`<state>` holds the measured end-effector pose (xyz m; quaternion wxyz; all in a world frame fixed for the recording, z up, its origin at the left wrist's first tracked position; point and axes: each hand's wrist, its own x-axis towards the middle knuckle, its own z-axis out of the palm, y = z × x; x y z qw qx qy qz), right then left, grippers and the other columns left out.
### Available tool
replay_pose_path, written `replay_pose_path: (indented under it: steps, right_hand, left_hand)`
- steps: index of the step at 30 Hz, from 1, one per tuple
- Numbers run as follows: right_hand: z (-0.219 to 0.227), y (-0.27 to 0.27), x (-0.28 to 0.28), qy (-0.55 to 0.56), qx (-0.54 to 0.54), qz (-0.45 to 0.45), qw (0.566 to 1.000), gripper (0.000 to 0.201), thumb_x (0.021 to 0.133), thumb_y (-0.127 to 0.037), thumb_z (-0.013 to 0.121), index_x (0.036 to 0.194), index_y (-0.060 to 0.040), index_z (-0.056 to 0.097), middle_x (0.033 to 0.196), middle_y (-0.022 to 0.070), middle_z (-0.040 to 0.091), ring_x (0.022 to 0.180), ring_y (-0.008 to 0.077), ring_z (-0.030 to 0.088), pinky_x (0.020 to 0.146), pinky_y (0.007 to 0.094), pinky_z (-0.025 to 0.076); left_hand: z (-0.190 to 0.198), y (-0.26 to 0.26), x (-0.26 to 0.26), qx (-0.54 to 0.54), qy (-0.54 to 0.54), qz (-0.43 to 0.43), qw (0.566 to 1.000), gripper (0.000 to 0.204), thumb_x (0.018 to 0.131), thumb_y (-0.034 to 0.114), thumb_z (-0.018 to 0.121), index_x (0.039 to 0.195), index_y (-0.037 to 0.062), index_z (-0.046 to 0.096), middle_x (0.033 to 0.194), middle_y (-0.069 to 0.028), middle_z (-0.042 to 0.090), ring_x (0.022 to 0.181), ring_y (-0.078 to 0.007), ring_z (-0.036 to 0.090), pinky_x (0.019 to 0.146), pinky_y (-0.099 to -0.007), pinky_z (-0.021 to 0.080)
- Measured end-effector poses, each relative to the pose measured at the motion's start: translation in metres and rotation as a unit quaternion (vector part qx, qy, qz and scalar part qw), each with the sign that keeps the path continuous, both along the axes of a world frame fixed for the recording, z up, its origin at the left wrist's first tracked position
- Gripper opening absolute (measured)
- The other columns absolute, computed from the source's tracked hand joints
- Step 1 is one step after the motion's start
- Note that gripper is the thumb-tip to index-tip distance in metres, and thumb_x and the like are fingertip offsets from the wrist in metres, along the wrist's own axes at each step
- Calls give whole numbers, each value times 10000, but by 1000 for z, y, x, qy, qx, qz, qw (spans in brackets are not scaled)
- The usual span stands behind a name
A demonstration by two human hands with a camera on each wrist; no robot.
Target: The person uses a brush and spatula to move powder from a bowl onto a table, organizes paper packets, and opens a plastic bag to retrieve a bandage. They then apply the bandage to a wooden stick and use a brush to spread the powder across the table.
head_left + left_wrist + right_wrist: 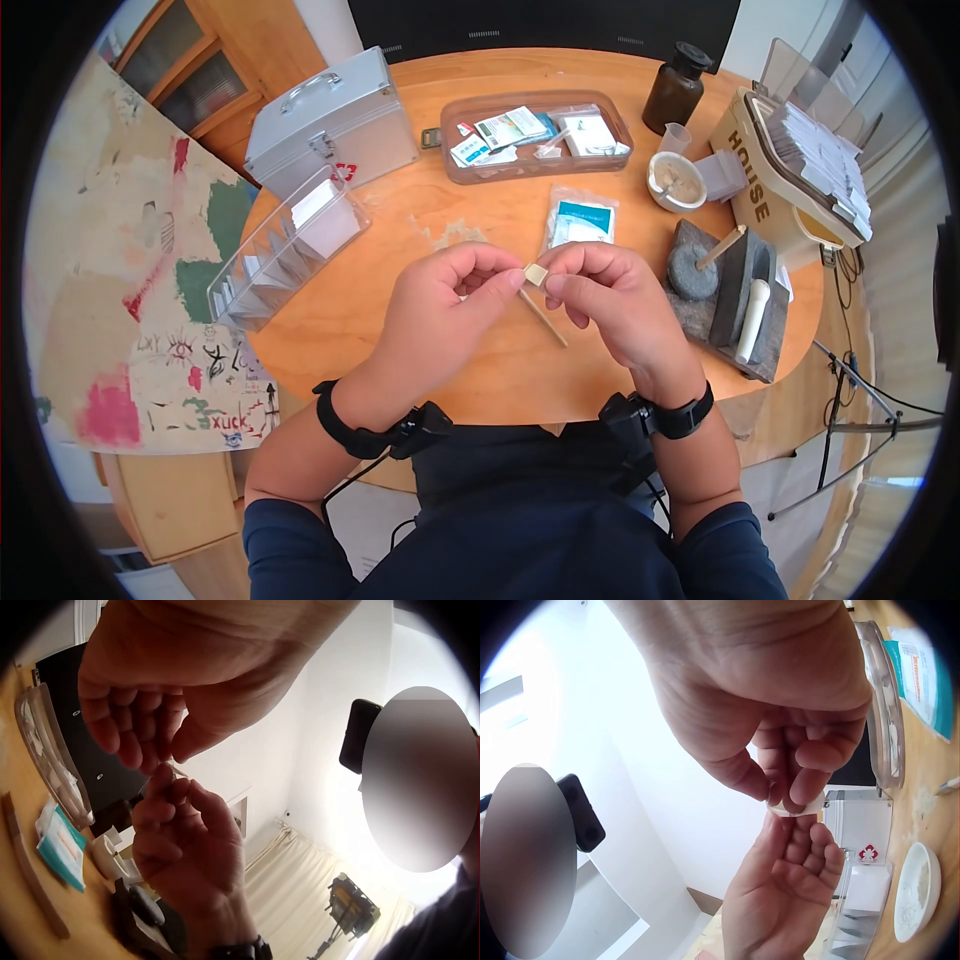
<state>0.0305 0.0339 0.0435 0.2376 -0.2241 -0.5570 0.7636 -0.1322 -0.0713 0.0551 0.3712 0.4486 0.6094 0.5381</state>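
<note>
Over the table's near middle, a small, flat beige square (pixel 536 274), perhaps folded paper, is pinched between both hands. My left hand (pixel 440 305) grips its left edge with thumb and forefinger. On the opposite edge, thumb and fingers of my right hand (pixel 618 300) hold it. In the right wrist view its pale rim (pixel 786 811) shows between the fingertips. A thin wooden stick (pixel 543 319) lies below the hands. Just beyond them is a white and teal packet (pixel 583 222). A white dish (pixel 917 892) with pale powder appears in the right wrist view, hidden in the head view.
A silver case (pixel 330 125) and a clear divided holder (pixel 285 255) stand left. Behind is a brown tray (pixel 470 173) of packets. To the right are a mortar (pixel 677 200), a dark bottle (pixel 678 92), a stone grinder (pixel 690 275) and a bin (pixel 765 185) of papers.
</note>
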Motion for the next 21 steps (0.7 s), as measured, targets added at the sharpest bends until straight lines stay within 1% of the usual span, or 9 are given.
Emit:
replay_pose_path:
  steps: [2,6,8,12,13,14,18,20,21]
  right_hand:
    - [2,-1,2,-4,7,-3,1000,70,869,-73,623,890,-16,657,829,-2,623,730,35,526,633,190,416]
    - [-2,0,4,7,-1,-10,1000,61,864,-58,624,880,-7,655,890,14,631,766,46,543,672,194,430]
    - [-8,0,7,20,-2,-15,1000,60,866,-57,620,875,-8,654,911,18,631,768,48,544,673,194,430]
    - [-20,1,23,33,-41,-48,997,52,869,-49,607,849,-18,644,957,32,632,702,38,516,605,184,406]
    - [-23,-1,27,30,-62,-60,996,52,869,-48,605,842,-21,640,966,35,632,675,33,502,576,180,391]
    - [-24,-3,29,43,-62,-81,994,52,874,-56,611,839,-28,637,909,31,639,632,26,478,533,175,361]
    - [-31,-8,42,16,-75,-94,993,57,885,-73,620,856,-30,645,824,16,635,625,26,479,535,173,359]
    - [-33,-8,46,-5,-77,-106,991,61,892,-87,627,884,-33,656,760,0,627,619,23,479,535,174,358]
    - [-34,-7,48,-3,-78,-109,991,61,892,-87,627,884,-33,656,760,0,627,619,23,479,535,174,358]
  left_hand:
    - [-1,1,-1,-28,-38,-2,999,129,894,99,640,958,-13,642,815,-9,641,749,-49,565,662,-209,459]
    - [-4,7,-4,-40,-18,3,999,135,908,112,615,939,-17,635,805,-6,635,721,-35,549,634,-196,446]
    - [-10,16,-12,-67,-10,16,998,153,939,135,571,964,-6,626,845,-11,632,782,-56,567,691,-205,445]
    - [-29,49,-40,-40,-25,41,998,161,938,151,566,943,3,629,825,-14,632,761,-64,564,685,-205,442]
    - [-30,61,-49,-58,18,59,996,157,931,146,568,933,3,633,816,-16,633,742,-66,561,666,-208,442]
    - [-32,72,-58,-77,61,77,992,152,923,141,570,924,4,636,806,-18,634,722,-69,559,648,-211,442]
    - [-49,129,-92,-67,83,87,990,134,897,120,579,919,6,645,798,-23,639,685,-70,549,605,-215,436]
    - [-52,153,-103,-92,134,103,981,115,871,91,582,919,12,650,783,-25,639,657,-80,545,582,-214,436]
    - [-54,163,-108,-93,136,101,981,115,871,91,582,919,12,650,783,-25,639,657,-80,545,582,-214,436]
